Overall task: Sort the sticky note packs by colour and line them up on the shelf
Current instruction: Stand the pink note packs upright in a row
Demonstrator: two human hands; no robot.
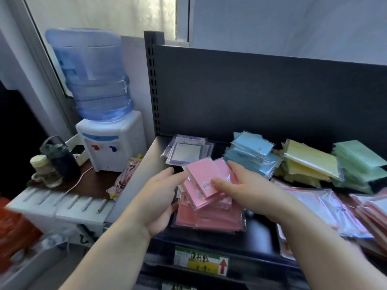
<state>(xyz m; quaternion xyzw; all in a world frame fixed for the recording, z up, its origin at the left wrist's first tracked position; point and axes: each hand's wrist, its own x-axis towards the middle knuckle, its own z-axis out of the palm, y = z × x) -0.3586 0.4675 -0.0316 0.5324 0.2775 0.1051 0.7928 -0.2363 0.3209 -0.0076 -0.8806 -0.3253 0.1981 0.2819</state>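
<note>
Item: pink packs [200, 180], a small fanned handful in clear sleeves, sitting on top of the pink pile [209, 216] at the front left of the dark shelf [259, 227]. The right hand [240, 183] is pinching this handful, with the thumb pressing on the top face and the fingers curling round the far edge. The left hand [159, 193] is lying against the left side of the handful and the pile, with its thumb reaching toward the upper corner and its fingers curving in lower down; it is motion-blurred, so whether it is actually gripping cannot be told. Behind the pile, along the shelf's back panel [251, 91], further piles are standing in a row from left to right: purple-bordered packs [186, 151], blue packs [251, 155], yellow packs [307, 162] and green packs [360, 162], each loosely stacked and slightly askew. To the right of the pink pile, red-bordered packs [335, 210] are lying spread and overlapping toward the shelf's front edge. A green and yellow price label [201, 261] with a red arrow is hanging on the shelf's front lip. Left of the shelf, a white water dispenser [111, 143] is carrying a blue bottle [92, 74], with a dark flask [60, 158], a pale-lidded jar [41, 164] and a printed snack packet [125, 178] sitting near it.
</note>
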